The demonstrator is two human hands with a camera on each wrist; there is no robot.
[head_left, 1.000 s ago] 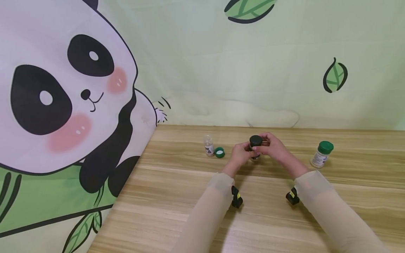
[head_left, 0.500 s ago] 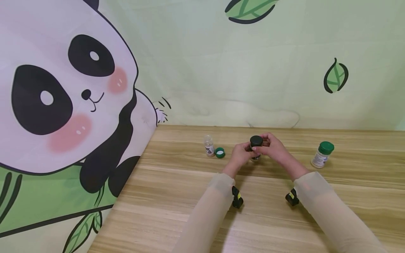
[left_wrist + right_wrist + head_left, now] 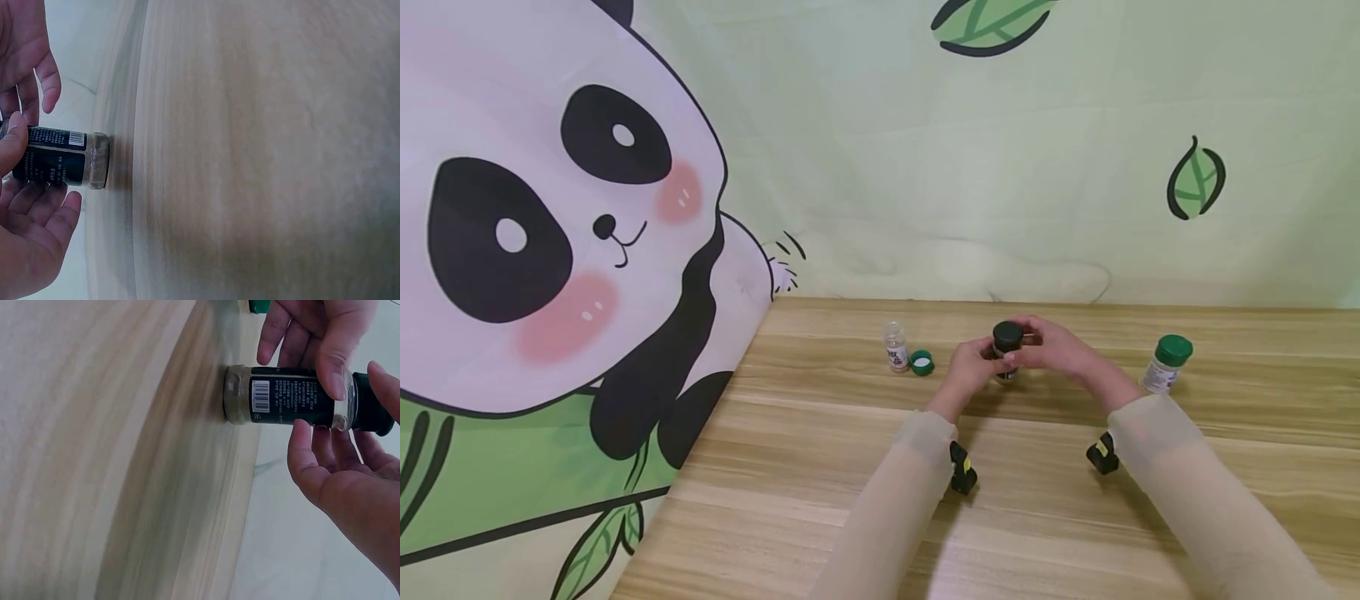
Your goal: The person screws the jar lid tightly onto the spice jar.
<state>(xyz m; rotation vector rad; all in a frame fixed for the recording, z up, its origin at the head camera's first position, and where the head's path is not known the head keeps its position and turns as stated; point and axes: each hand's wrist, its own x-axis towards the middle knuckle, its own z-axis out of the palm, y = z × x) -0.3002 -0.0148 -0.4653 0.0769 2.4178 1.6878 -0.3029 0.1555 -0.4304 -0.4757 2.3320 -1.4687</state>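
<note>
Worktop point(image 3: 1037, 517): wood-grained; carries work near far edge.

Hands: left hand point(image 3: 966, 367) grips body of dark-labelled bottle point(image 3: 290, 397); right hand point(image 3: 1052, 346) grip curled about top.

Bottle: upright between hands; base seems to touch worktop. Best held vertical, left firm, right turning.

Clear bottle point(image 3: 896, 350): near left hand; avoid knocking.

Black cap point(image 3: 1007, 335): on bottle. Advise pinching rim, fingertips off neck, so cap alone turns.

Three jars point(image 3: 895, 350) point(image 3: 1008, 336) point(image 3: 1163, 371), one loose cap point(image 3: 921, 362), two hands point(image 3: 972, 367) point(image 3: 1052, 346), two wrist cameras point(image 3: 962, 471) point(image 3: 1103, 455), one table point(image 3: 775, 483)
</note>
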